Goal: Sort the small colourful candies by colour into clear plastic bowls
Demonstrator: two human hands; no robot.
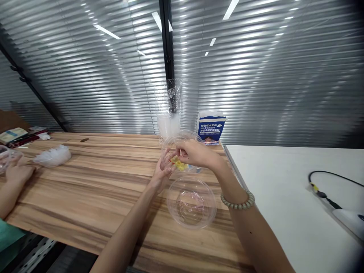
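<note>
My left hand (162, 171) holds a clear plastic bowl (170, 141) by its left side, with the fingers seen partly through the plastic. Inside that bowl lie yellow small pieces (179, 163), with a little red and blue near them. My right hand (193, 152) reaches over the rim into the bowl, its fingers curled and pinched together; what they hold, if anything, is hidden. Closer to me, a second clear plastic bowl (173, 206) rests on the table with a few pinkish, see-through pieces (196, 203) in it.
A clear bag of stacked white cups (168, 125) and a blue printed package (210, 128) stand behind. On the wooden table (113, 189), a pile of translucent plastic pieces (54, 156) lies left, near another person's hand (18, 170). A white table (284, 189) with a black cable (321, 194) adjoins at right.
</note>
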